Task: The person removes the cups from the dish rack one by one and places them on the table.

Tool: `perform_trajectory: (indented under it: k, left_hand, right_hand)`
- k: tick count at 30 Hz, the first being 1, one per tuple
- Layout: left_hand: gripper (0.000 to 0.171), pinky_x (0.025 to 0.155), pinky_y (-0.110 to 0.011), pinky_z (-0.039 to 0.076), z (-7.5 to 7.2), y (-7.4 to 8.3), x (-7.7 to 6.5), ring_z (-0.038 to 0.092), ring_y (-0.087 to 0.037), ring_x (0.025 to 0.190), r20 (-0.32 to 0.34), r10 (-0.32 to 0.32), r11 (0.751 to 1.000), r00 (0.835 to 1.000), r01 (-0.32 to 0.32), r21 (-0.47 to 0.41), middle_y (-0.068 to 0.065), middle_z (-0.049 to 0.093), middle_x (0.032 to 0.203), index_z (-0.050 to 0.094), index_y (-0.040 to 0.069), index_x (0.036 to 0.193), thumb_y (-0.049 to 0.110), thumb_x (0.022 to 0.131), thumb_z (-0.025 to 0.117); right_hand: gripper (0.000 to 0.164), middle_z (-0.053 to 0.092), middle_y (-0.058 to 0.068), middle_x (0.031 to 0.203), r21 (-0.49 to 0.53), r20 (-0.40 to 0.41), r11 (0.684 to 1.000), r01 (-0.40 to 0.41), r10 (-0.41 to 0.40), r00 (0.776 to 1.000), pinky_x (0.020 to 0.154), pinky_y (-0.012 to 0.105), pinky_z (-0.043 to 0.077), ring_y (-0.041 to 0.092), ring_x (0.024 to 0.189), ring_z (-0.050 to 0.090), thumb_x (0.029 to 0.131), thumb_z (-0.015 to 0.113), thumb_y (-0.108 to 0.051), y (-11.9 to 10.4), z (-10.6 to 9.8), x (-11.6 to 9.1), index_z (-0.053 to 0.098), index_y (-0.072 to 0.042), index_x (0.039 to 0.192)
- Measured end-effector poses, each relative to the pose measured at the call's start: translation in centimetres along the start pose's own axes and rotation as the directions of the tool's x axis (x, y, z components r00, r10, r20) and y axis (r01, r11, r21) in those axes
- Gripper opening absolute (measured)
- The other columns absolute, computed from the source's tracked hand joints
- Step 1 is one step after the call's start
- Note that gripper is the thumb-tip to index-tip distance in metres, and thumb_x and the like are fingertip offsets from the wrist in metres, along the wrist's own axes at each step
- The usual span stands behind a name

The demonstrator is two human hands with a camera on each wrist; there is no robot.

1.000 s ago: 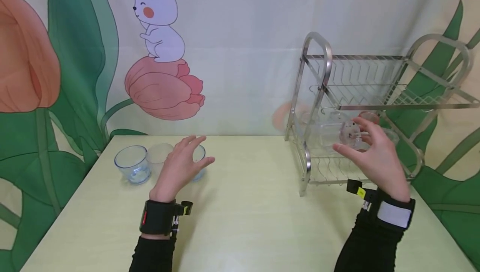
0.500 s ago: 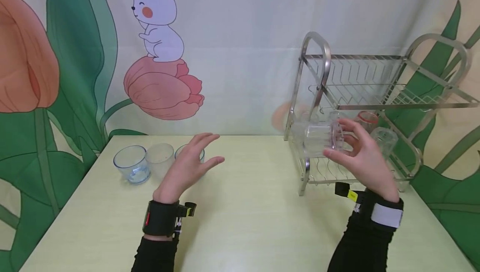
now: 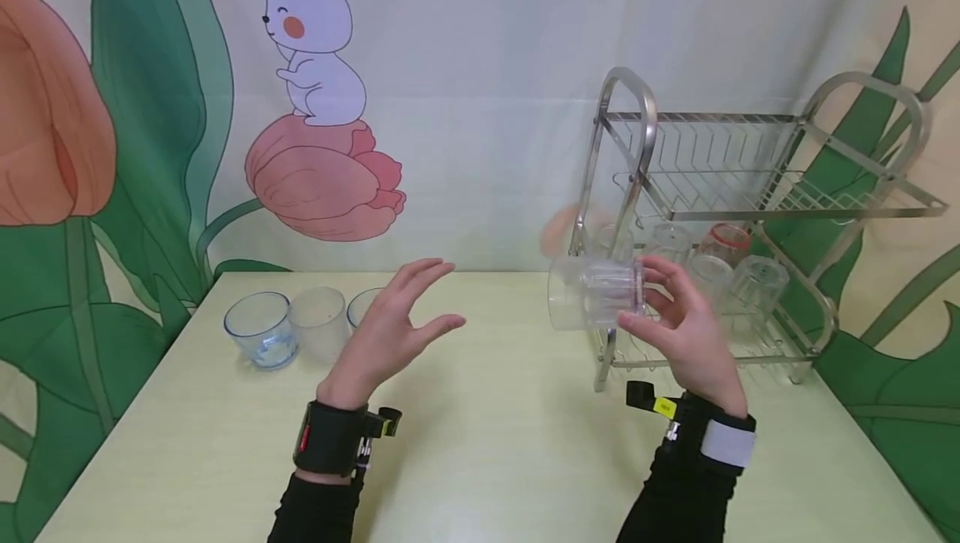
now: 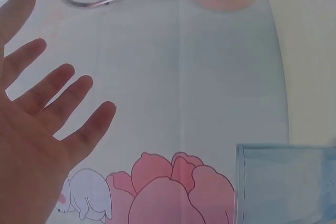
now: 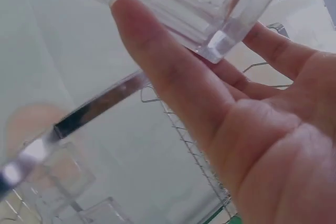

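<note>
My right hand point(image 3: 686, 335) grips a clear drinking glass point(image 3: 585, 293) by its base end, thumb below and fingers above. The glass lies sideways in the air, its mouth to the left, just in front of the rack's left end. In the right wrist view the thumb presses along the glass point(image 5: 194, 3). My left hand point(image 3: 382, 339) hovers over the table with fingers spread and nothing in it. It partly covers a blue-rimmed glass point(image 3: 360, 303). Left of that stand a clear glass point(image 3: 318, 326) and a light blue glass point(image 3: 262, 331), both upright.
A two-tier metal dish rack point(image 3: 750, 216) stands at the right of the table. Several upturned glasses sit on its lower tier, among them a red-rimmed glass point(image 3: 726, 243) and a clear glass point(image 3: 757, 281). A printed cloth point(image 3: 480, 110) hangs behind the table.
My right hand has brought the glass leftward out of the rack's lower tier. The left hand has shifted slightly to the right, uncovering more of the glasses beside it.
</note>
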State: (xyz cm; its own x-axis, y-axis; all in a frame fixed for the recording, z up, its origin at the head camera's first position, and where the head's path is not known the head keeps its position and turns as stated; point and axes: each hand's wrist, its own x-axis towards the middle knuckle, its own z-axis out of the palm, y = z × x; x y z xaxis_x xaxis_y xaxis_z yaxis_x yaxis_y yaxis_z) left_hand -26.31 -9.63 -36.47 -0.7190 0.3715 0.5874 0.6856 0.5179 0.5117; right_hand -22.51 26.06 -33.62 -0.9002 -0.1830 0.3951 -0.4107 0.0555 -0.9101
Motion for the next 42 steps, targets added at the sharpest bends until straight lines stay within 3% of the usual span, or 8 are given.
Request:
perform_trajectory:
  k: [13, 17, 25, 29, 38, 42]
  left_hand:
    - [0.081, 0.102, -0.04, 0.044, 2.6, 2.1, 0.7, 0.043, -0.018, 0.133, 0.07, 0.109, 0.994, 0.992, -0.107, -0.023, -0.001, 0.039, 0.148, 0.04, 0.021, 0.15, 0.041, 0.082, 0.078]
    - [0.084, 0.099, -0.039, 0.046, 3.1, 2.8, 0.8, 0.044, -0.016, 0.131, 0.086, 0.113, 0.993, 0.99, -0.111, -0.032, 0.003, 0.037, 0.149, 0.037, 0.025, 0.152, 0.042, 0.081, 0.079]
    - [0.092, 0.1, -0.037, 0.044, 3.4, 3.1, 1.1, 0.049, -0.016, 0.126, 0.009, 0.123, 0.981, 0.992, -0.12, -0.152, 0.002, 0.025, 0.155, 0.032, 0.021, 0.151, 0.027, 0.077, 0.086]
    - [0.095, 0.101, -0.039, 0.043, 3.3, 3.3, 1.1, 0.046, -0.017, 0.128, 0.008, 0.127, 0.978, 0.992, -0.124, -0.166, 0.003, 0.022, 0.157, 0.03, 0.019, 0.153, 0.026, 0.076, 0.086]
    - [0.099, 0.097, -0.046, 0.046, 3.1, 3.7, 1.2, 0.045, -0.025, 0.13, -0.058, 0.196, 0.943, 0.979, -0.204, -0.263, -0.003, 0.024, 0.156, 0.027, 0.014, 0.153, 0.012, 0.074, 0.087]
    - [0.096, 0.094, -0.043, 0.05, 3.1, 4.0, 1.2, 0.048, -0.027, 0.127, -0.071, 0.202, 0.924, 0.977, -0.214, -0.317, -0.004, 0.024, 0.156, 0.028, 0.015, 0.153, 0.008, 0.075, 0.085]
  right_hand:
    - [0.064, 0.04, 0.018, 0.135, 0.132, 0.108, 0.991, 0.016, -0.03, 0.994, 0.087, 0.034, 0.054, 0.029, 0.119, 0.05, 0.088, 0.064, 0.009, 0.8, 2.5, 1.1, 0.034, -0.001, 0.144]
    - [0.065, 0.041, 0.018, 0.135, 0.135, 0.122, 0.991, 0.003, -0.019, 0.992, 0.088, 0.035, 0.054, 0.03, 0.119, 0.05, 0.088, 0.065, 0.007, 0.7, 3.2, 1.3, 0.034, 0.0, 0.144]
    - [0.065, 0.041, 0.017, 0.139, 0.149, 0.139, 0.989, -0.005, -0.016, 0.99, 0.091, 0.038, 0.052, 0.031, 0.121, 0.05, 0.088, 0.066, 0.004, 0.4, 4.0, 1.8, 0.035, -0.006, 0.145]
    - [0.066, 0.041, 0.017, 0.139, 0.153, 0.136, 0.988, -0.012, -0.009, 0.991, 0.092, 0.039, 0.052, 0.032, 0.123, 0.049, 0.088, 0.066, 0.002, 0.4, 4.3, 1.8, 0.034, -0.006, 0.146]
    - [0.064, 0.038, 0.017, 0.138, 0.319, 0.173, 0.948, 0.006, -0.065, 0.983, 0.097, 0.039, 0.049, 0.033, 0.122, 0.046, 0.089, 0.063, 0.004, 0.3, 5.3, 2.4, 0.036, -0.008, 0.144]
    - [0.061, 0.038, 0.016, 0.138, 0.358, 0.186, 0.934, 0.007, -0.079, 0.979, 0.094, 0.039, 0.051, 0.032, 0.117, 0.049, 0.088, 0.063, 0.003, 0.3, 5.5, 2.5, 0.038, -0.011, 0.142]
